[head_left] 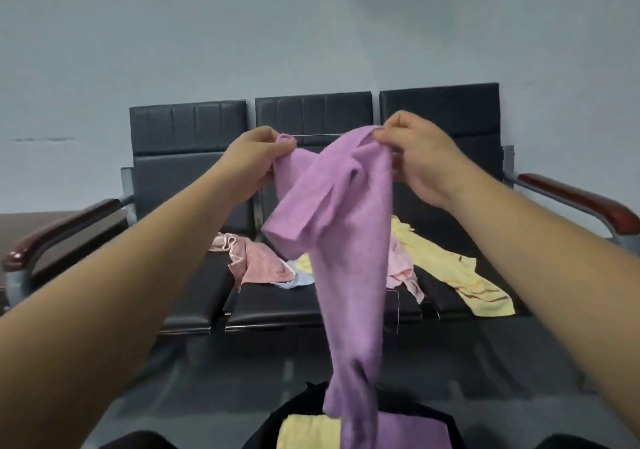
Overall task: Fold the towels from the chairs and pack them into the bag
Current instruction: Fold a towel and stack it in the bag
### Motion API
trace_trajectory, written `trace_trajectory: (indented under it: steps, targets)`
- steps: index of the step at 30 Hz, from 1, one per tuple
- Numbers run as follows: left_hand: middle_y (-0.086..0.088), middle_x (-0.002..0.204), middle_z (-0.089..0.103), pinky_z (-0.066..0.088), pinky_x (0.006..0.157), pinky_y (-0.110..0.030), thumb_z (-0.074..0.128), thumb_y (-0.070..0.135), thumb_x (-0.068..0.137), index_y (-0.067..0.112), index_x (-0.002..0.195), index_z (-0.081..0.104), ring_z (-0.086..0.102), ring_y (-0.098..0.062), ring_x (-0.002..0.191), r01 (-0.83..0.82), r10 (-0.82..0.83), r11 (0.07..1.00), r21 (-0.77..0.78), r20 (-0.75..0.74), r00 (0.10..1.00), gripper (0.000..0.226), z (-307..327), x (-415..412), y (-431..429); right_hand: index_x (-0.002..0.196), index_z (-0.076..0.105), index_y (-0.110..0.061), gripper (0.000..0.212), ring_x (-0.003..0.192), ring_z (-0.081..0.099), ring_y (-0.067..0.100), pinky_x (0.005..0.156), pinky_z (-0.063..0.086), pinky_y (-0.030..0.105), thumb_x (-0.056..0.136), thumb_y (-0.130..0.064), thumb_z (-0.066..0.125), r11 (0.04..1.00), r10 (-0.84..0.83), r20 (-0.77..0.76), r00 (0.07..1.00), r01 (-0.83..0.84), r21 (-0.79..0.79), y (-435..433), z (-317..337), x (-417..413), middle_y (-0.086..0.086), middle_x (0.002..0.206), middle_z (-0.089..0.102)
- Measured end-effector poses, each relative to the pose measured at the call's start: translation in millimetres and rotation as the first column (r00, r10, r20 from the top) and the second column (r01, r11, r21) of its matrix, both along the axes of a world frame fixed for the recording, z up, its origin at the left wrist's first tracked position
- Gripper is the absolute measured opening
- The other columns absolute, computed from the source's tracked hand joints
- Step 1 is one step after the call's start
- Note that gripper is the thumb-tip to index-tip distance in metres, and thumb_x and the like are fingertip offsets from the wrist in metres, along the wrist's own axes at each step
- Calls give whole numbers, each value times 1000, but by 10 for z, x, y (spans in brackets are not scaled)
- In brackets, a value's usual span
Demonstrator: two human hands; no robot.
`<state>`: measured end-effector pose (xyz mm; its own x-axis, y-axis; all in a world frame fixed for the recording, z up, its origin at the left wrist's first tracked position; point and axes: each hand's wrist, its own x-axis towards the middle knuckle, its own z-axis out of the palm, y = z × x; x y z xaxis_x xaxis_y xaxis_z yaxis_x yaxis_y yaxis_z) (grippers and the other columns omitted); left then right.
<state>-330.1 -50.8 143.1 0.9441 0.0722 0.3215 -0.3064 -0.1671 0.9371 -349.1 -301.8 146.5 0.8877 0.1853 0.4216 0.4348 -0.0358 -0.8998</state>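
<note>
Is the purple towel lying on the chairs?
No, the left hand and right hand hold the purple towel up in front of the chairs.

The one camera sits on the person's head and faces forward and slightly down, toward a row of three black padded chairs (311, 116) set against a pale blue-grey wall (207, 33). Both bare forearms reach in from the lower corners. The left grip (258, 158) and right grip (419, 158), each pinching the top of a hanging purple terry towel (349, 241), sit at mid-height, near the lens. The chairs stand just beyond them. The black fabric bag (298, 402) shows at the bottom edge, almost straight below the camera. The wide lens bows the brown wooden armrests (571, 197) at both sides.
</note>
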Motion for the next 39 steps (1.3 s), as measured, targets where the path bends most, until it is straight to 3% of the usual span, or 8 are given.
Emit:
trace_trajectory:
  steps: [8, 16, 20, 23, 28, 32, 35, 39]
  targets:
    - [-9, 80, 57, 49, 45, -16, 67, 3, 94, 10, 76, 53, 58, -11, 58, -201, 218, 951, 235, -51, 975, 23, 18, -60, 357, 78, 53, -13, 20, 67, 59, 15, 66, 51, 33, 96, -5, 52, 979, -178, -127, 976, 189, 81, -236, 246, 35, 2, 73, 59]
    - [-6, 104, 70, 46, 72, -29, 71, 29, 89, 14, 106, 63, 62, -23, 87, -162, 312, 435, 886, 20, 950, 24, -259, -130, 165, 71, 53, -11, 25, 81, 57, 23, 74, 47, 37, 94, -2, 57, 983, -182, -134, 974, 177, -49, 39, 218, -45, 9, 83, 56]
    - [3, 109, 75, 55, 92, -32, 69, 68, 81, 18, 110, 71, 71, -13, 104, 180, -143, 920, 349, -129, 981, 57, -304, -365, -177, 74, 56, -11, 19, 84, 56, 25, 73, 46, 39, 91, -4, 62, 976, -179, -136, 974, 158, -151, 204, 188, -15, 12, 86, 57]
    - [2, 105, 78, 57, 91, -31, 76, 50, 83, 18, 108, 73, 73, -11, 101, 277, -258, 898, 341, -102, 961, 41, -349, -409, -375, 77, 60, -12, 18, 84, 64, 23, 74, 55, 36, 93, -9, 67, 970, -164, -116, 980, 139, -199, 274, 108, -12, 9, 87, 64]
    - [7, 66, 62, 43, 61, -22, 74, 28, 90, 11, 88, 78, 52, -8, 58, 190, -132, 694, 695, -136, 982, 18, -555, -288, -397, 96, 70, -9, 9, 98, 69, 23, 84, 62, 37, 94, -18, 72, 970, -98, -91, 991, 74, -233, 159, 15, 26, 8, 102, 69]
    - [-9, 104, 77, 57, 87, -31, 67, 18, 97, 8, 104, 77, 72, -20, 93, 379, -329, 901, 211, -238, 914, 15, -756, -217, -258, 84, 67, -13, 13, 92, 68, 24, 79, 62, 39, 92, -19, 74, 919, -234, -37, 971, 209, -333, 30, -66, 92, 9, 98, 69]
    - [-11, 92, 73, 54, 77, -35, 72, 26, 92, 5, 96, 74, 66, -24, 80, 322, -332, 943, -86, -163, 929, 21, -722, -162, -195, 79, 67, -12, 15, 86, 68, 26, 65, 57, 36, 85, -13, 82, 823, -326, 21, 945, 295, -485, -70, -177, 140, 8, 88, 70]
    - [-11, 81, 69, 52, 65, -29, 70, 32, 85, 6, 86, 74, 62, -20, 68, 334, -337, 941, -51, -159, 928, 26, -583, -166, -268, 128, 64, -24, 50, 105, 74, 20, 85, 62, 36, 83, -15, 84, 910, 175, -210, 962, -239, -339, -1, -374, 127, 5, 113, 76]
